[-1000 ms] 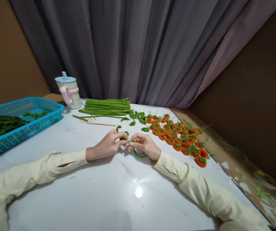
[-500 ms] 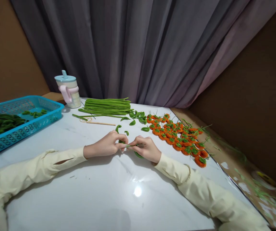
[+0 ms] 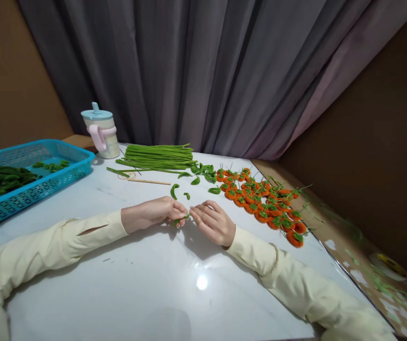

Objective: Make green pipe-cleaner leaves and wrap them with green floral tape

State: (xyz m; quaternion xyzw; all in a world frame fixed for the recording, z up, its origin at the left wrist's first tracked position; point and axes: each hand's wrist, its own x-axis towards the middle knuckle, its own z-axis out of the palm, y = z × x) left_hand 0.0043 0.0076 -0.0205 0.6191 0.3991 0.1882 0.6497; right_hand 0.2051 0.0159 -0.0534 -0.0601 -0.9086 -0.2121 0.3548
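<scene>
So I'm sitting at the white table (image 3: 136, 293), and my left hand (image 3: 166, 211) is pinching a little green piece (image 3: 182, 220) between thumb and fingertips, pretty much closed up on it. The piece is sticking out under and just past my fingers, right in the middle, a bit above the tabletop. My right hand (image 3: 215, 223) is hovering just beside its right end, fingers stretched out fairly straight and bunched toward the thumb; honestly can't tell if the tips are gripping anything. Two green curls (image 3: 174, 191) are lying just beyond my hands, and more leaves (image 3: 207, 171) are sitting farther back. Behind those curls a thin stick (image 3: 150, 181) is lying flat, with a bundle of green stems (image 3: 157, 158) stretching out past it. Over on my right, a bunch of orange rings (image 3: 241, 201) with green tops is crowding the table edge. On my left, a blue basket (image 3: 77, 173) is holding a dark green heap (image 3: 6, 182), and a lidded cup (image 3: 109, 144) is standing near its far corner.
</scene>
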